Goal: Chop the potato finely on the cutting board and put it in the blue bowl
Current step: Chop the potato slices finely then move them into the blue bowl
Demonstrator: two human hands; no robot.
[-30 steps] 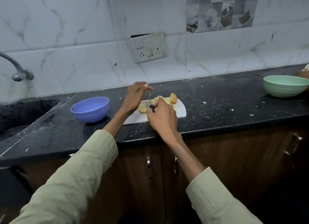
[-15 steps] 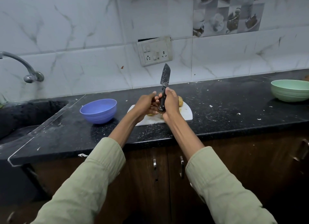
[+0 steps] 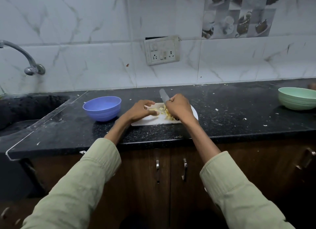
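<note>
counter [image 3: 222,126]: black speckled stone, pretty crumby
wall [image 3: 85,40]: white marble-look tile, socket [image 3: 161,50] above board
sink [image 3: 25,109]: far left, tap [image 3: 25,58] over it
board [image 3: 195,115]: white, potato [image 3: 166,113] bits on it
blue bowl [image 3: 102,108]: just left of board
green bowl [image 3: 297,98]: far right
left hand [image 3: 142,110]: loose, fingertips on potato
right hand [image 3: 179,107]: gripping knife [image 3: 163,96]

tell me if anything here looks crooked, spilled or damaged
The wall switchboard hangs tilted, with a dark gap showing in the tile above its top left corner. Pale scraps are scattered over the black countertop, mostly to the right of the cutting board. Nothing else stands out.
</note>
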